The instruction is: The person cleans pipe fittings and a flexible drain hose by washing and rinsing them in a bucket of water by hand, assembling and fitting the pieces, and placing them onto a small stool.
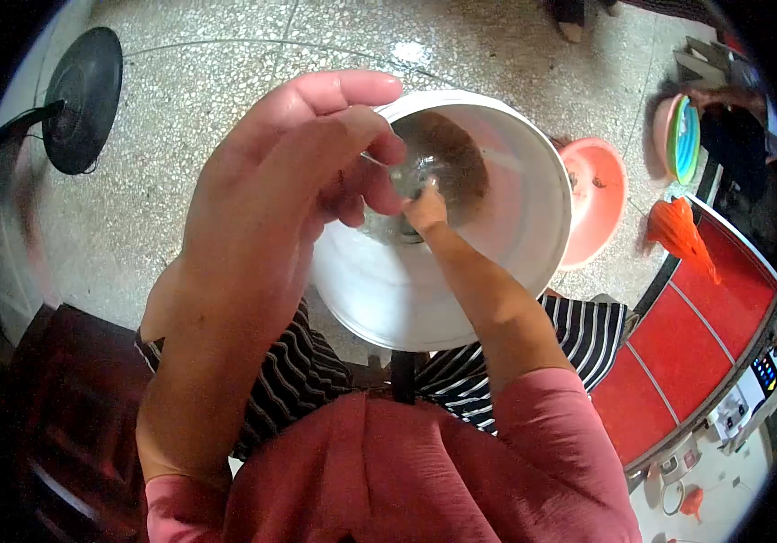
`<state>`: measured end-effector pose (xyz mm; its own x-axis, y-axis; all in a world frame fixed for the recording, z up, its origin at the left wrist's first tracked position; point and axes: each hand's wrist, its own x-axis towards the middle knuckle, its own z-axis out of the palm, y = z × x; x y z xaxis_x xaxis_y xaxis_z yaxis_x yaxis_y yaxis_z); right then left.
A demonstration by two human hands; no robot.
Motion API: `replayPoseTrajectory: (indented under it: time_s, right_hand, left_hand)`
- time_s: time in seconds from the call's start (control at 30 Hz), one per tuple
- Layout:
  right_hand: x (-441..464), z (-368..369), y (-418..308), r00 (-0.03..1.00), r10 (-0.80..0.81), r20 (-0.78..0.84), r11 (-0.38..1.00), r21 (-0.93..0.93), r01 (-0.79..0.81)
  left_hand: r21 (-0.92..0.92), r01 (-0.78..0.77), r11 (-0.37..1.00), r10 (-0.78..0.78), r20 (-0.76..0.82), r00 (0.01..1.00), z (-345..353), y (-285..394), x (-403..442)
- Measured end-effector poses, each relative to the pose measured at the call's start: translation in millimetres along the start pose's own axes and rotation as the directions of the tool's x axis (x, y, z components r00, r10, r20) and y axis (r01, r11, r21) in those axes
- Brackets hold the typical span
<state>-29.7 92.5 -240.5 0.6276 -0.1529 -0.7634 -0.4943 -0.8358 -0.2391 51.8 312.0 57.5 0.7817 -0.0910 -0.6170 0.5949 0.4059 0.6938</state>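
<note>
Bucket [522,181] stands on the floor [198,81]; right hand [426,210] reaches deep inside, its grip indeterminable. Left hand [312,154], raised and loosely curled, appears empty; slow, controlled movement limits splashing.

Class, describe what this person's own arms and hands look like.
The left sleeve and right sleeve are short and plain rose-pink, leaving the forearms bare. The left hand and right hand wear no gloves, and no watch shows.
</note>
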Motion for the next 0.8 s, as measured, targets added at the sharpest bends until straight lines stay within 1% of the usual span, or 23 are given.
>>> replayPoseTrajectory:
  time_s: [0.07,0.1,0.13,0.2,0.23,0.27,0.33,0.37,0.4,0.47,0.5,0.53,0.6,0.63,0.73,0.77,0.8]
  right_hand:
    - [-20.0,-16.4,-5.3,1.0,0.019,0.019,0.981,0.19,-0.022]
    - [-27.1,-34.6,-10.6,0.929,0.128,0.347,0.885,0.383,-0.265]
    - [-40.4,-61.3,-18.9,0.745,0.133,0.654,0.715,0.457,-0.529]
    - [-64.8,-93.7,-10.1,0.574,0.098,0.813,0.538,0.442,-0.718]
    - [-87.4,-116.2,-12.4,0.551,0.096,0.829,0.533,0.424,-0.732]
    - [-111.5,-136.4,-14.6,0.529,0.093,0.844,0.529,0.408,-0.744]
    - [-148.2,-156.3,-7.4,0.519,0.085,0.851,0.546,0.396,-0.738]
    - [-164.1,-164.0,-5.6,0.559,0.052,0.827,0.57,0.435,-0.697]
    - [-178.0,-167.3,-0.4,0.569,0.039,0.822,0.533,0.464,-0.708]
    - [-199.2,-168.3,8.0,0.612,-0.032,0.79,0.532,0.532,-0.659]
    - [-205.1,-165.0,15.3,0.652,-0.078,0.754,0.54,0.582,-0.608]
    - [-213.5,-166.5,17.1,0.664,-0.125,0.737,0.552,0.608,-0.571]
    - [-241.9,-176.2,8.8,0.741,-0.195,0.642,0.565,0.692,-0.45]
    - [-247.7,-175.1,14.7,0.739,-0.244,0.628,0.558,0.714,-0.424]
    - [-258.4,-178.1,31.9,0.737,-0.366,0.568,0.548,0.772,-0.322]
    - [-263.0,-179.8,34.7,0.744,-0.39,0.543,0.556,0.783,-0.279]
    - [-268.4,-181.9,37.0,0.751,-0.409,0.518,0.561,0.792,-0.24]
  left_hand:
    - [-0.045,-0.067,0.997,0.068,0.027,0.997,-0.7,-1.2,0.7]
    - [-0.065,-0.101,0.993,0.104,0.039,0.994,-1.9,-2.6,0.7]
    - [-0.036,-0.146,0.989,0.147,0.041,0.988,-2.4,-3.8,-0.5]
    - [0.02,-0.231,0.973,0.23,0.049,0.972,-3.1,-6.9,-2.5]
    - [0.006,-0.266,0.964,0.265,0.06,0.962,-3.5,-8.7,-3.2]
    - [-0.021,-0.254,0.967,0.254,0.058,0.965,-3.9,-11.0,-3.5]
    - [-0.073,-0.23,0.97,0.235,0.064,0.97,-3.6,-14.7,-3.2]
    - [-0.067,-0.221,0.973,0.226,0.072,0.972,-4.3,-17.1,-2.5]
    - [-0.014,-0.223,0.975,0.223,0.054,0.973,-3.8,-21.0,-1.0]
    - [0.096,-0.224,0.97,0.224,0.011,0.975,-2.0,-30.4,3.7]
    - [0.189,-0.207,0.96,0.216,-0.03,0.976,-1.5,-35.3,4.8]
    - [0.247,-0.209,0.946,0.225,-0.038,0.974,-2.2,-41.2,5.3]
    - [0.363,-0.201,0.91,0.238,-0.059,0.969,-4.4,-53.9,6.6]
    - [0.414,-0.163,0.895,0.217,-0.086,0.972,-3.1,-58.4,6.6]
    - [0.469,-0.178,0.865,0.248,-0.093,0.964,0.0,-66.7,1.0]
    - [0.464,-0.179,0.868,0.221,-0.037,0.975,-4.2,-70.8,3.9]
    - [0.487,-0.126,0.864,0.143,0.003,0.99,-5.6,-72.7,4.1]
